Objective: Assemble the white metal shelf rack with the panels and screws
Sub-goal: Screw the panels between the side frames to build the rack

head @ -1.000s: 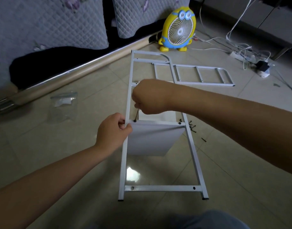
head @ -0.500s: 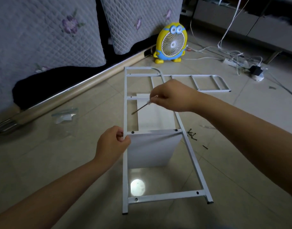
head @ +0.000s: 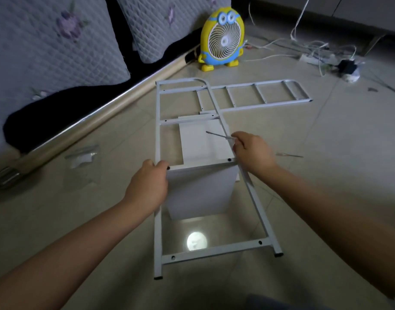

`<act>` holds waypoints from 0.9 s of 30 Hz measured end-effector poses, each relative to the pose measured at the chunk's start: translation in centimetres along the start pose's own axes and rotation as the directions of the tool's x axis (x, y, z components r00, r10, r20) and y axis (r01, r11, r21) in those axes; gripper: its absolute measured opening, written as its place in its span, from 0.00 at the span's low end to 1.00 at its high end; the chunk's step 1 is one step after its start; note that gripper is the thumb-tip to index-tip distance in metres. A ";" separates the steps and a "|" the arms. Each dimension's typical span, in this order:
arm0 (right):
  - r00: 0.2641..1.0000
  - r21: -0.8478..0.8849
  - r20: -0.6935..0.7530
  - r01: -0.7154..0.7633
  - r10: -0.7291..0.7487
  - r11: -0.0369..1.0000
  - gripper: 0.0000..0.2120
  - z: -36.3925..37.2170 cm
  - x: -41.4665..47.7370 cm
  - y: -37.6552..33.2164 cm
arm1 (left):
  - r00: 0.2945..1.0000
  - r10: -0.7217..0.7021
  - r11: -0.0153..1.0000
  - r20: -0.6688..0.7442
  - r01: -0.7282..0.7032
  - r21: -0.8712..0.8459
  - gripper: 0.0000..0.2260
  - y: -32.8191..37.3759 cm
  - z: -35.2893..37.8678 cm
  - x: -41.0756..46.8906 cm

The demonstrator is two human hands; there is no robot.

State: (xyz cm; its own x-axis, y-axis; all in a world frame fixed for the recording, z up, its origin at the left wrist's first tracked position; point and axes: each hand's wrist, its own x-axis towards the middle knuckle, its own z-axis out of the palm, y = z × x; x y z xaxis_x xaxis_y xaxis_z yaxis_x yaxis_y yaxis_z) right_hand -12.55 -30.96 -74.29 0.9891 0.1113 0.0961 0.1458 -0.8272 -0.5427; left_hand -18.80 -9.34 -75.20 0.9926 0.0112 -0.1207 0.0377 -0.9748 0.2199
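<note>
A white metal side frame (head: 157, 142) lies flat across the floor in front of me. A white shelf panel (head: 201, 193) stands under its middle crossbar. My left hand (head: 147, 186) grips the frame's left rail at that crossbar, beside a black screw head. My right hand (head: 251, 153) is over the right rail and pinches a thin screwdriver (head: 217, 135), its tip pointing left above a second white panel (head: 203, 142) lying on the floor. A second ladder-like frame (head: 259, 95) lies farther back.
A yellow cartoon desk fan (head: 223, 39) stands behind the frames. White cables and a power strip (head: 313, 59) spread at the back right. A clear plastic bag (head: 84, 157) lies to the left. A quilted sofa (head: 46, 52) runs along the left.
My right hand moved right and toward me with the screwdriver, from above the frame's middle to the right rail. My left hand kept its grip on the left rail. The camera tilted.
</note>
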 end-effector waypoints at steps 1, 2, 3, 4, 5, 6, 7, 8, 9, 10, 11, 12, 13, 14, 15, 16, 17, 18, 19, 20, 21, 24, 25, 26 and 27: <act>0.999 0.046 0.018 -0.031 0.030 0.998 0.14 0.3 -0.1 0.2 | 1.000 -0.009 0.999 0.004 0.009 0.043 0.13 0.1 0.0 0.0; 0.998 0.093 0.025 -0.053 0.051 0.994 0.14 0.4 -0.2 0.3 | 1.000 -0.013 0.996 0.007 0.012 0.094 0.13 0.2 0.0 0.1; 0.998 0.139 0.026 -0.062 0.059 0.988 0.14 0.6 -0.2 0.2 | 1.000 -0.011 0.990 0.019 0.008 0.144 0.13 0.3 -0.1 0.1; 0.997 0.179 0.042 -0.067 0.060 0.981 0.14 0.8 -0.3 0.0 | 1.000 -0.012 0.982 0.028 0.007 0.188 0.13 0.5 -0.3 0.1; 0.996 0.210 0.068 -0.067 0.054 0.975 0.15 1.0 -0.5 -0.2 | 0.999 -0.020 0.973 0.035 0.011 0.232 0.13 0.6 -0.5 0.0; 0.994 0.225 0.097 -0.067 0.046 0.972 0.15 1.2 -0.7 -0.4 | 0.999 -0.025 0.964 0.035 0.015 0.264 0.13 0.7 -0.6 0.1; 0.992 0.233 0.115 -0.068 0.041 0.970 0.15 1.4 -0.9 -0.4 | 0.999 -0.030 0.961 0.044 0.017 0.278 0.14 0.9 -0.7 0.1; 0.991 0.240 0.123 -0.072 0.043 0.968 0.15 1.5 -0.9 -0.3 | 0.998 -0.035 0.952 0.046 0.019 0.307 0.14 1.1 -0.8 0.2; 0.991 0.253 0.122 -0.077 0.047 0.964 0.15 1.6 -0.8 -0.2 | 0.999 -0.017 0.943 0.044 0.002 0.333 0.13 1.2 -0.9 0.2; 0.991 0.266 0.120 -0.083 0.052 0.960 0.16 1.8 -0.6 -0.1 | 0.999 0.052 0.936 0.001 -0.049 0.348 0.13 1.2 -1.0 0.4; 0.992 0.272 0.116 -0.083 0.053 0.959 0.16 1.9 -0.4 0.1 | 0.987 0.151 0.919 -0.044 -0.124 0.373 0.11 1.3 -0.9 0.7; 0.992 0.272 0.113 -0.082 0.053 0.959 0.16 2.0 -0.1 0.3 | 0.971 0.230 0.907 -0.071 -0.187 0.377 0.09 1.3 -0.9 1.1; 0.993 0.277 0.110 -0.081 0.052 0.957 0.16 2.1 0.2 0.4 | 0.960 0.275 0.886 -0.061 -0.228 0.403 0.09 1.4 -0.9 1.3; 0.992 0.292 0.109 -0.087 0.057 0.952 0.16 2.2 0.5 0.4 | 0.965 0.261 0.875 0.004 -0.238 0.421 0.10 1.6 -0.7 1.5; 0.992 0.310 0.109 -0.092 0.061 0.946 0.16 2.3 0.8 0.4 | 0.972 0.231 0.883 0.049 -0.230 0.410 0.11 1.7 -0.3 1.7; 0.992 0.325 0.108 -0.096 0.065 0.941 0.16 2.4 1.2 0.4 | 0.979 0.185 0.892 0.083 -0.203 0.404 0.11 1.9 0.0 2.0; 0.992 0.334 0.106 -0.099 0.067 0.937 0.15 2.4 1.6 0.4 | 0.983 0.167 0.900 0.079 -0.185 0.394 0.11 2.3 0.1 2.4; 0.992 0.344 0.106 -0.103 0.071 0.933 0.15 2.5 2.1 0.3 | 0.985 0.159 0.903 0.073 -0.175 0.393 0.11 2.5 0.2 2.9; 0.992 0.352 0.108 -0.107 0.073 0.930 0.15 2.6 2.6 0.3 | 0.985 0.156 0.897 0.071 -0.171 0.407 0.11 2.7 0.2 3.4; 0.991 0.354 0.114 -0.111 0.075 0.929 0.15 2.8 3.1 0.3 | 0.987 0.146 0.896 0.067 -0.160 0.415 0.12 2.8 0.0 4.0; 0.990 0.346 0.123 -0.114 0.075 0.931 0.15 2.9 3.6 0.3 | 0.989 0.130 0.896 0.071 -0.148 0.419 0.13 2.9 -0.1 4.5; 0.982 0.312 0.164 -0.139 0.091 0.940 0.15 3.2 4.9 0.3 | 0.991 0.104 0.903 0.082 -0.129 0.410 0.14 2.7 -0.2 5.9; 0.979 0.299 0.179 -0.149 0.098 0.943 0.15 3.2 5.3 0.2 | 0.992 0.095 0.905 0.088 -0.123 0.407 0.14 2.7 -0.1 6.2; 0.976 0.284 0.189 -0.157 0.105 0.946 0.15 3.4 5.7 0.1 | 0.992 0.083 0.908 0.098 -0.116 0.403 0.15 2.6 0.0 6.4; 0.974 0.266 0.197 -0.161 0.110 0.950 0.15 3.4 6.0 0.1 | 0.992 0.072 0.910 0.107 -0.110 0.401 0.15 2.4 0.1 6.7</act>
State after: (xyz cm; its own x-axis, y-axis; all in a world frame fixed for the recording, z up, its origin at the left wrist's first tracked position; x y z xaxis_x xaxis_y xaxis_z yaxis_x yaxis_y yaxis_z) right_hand -6.52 -28.45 -76.62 0.9835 0.1258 -0.1300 -0.0155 -0.6573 -0.7535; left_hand -12.07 -11.67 -75.59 0.9748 -0.0833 -0.2071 -0.1206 -0.9772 -0.1746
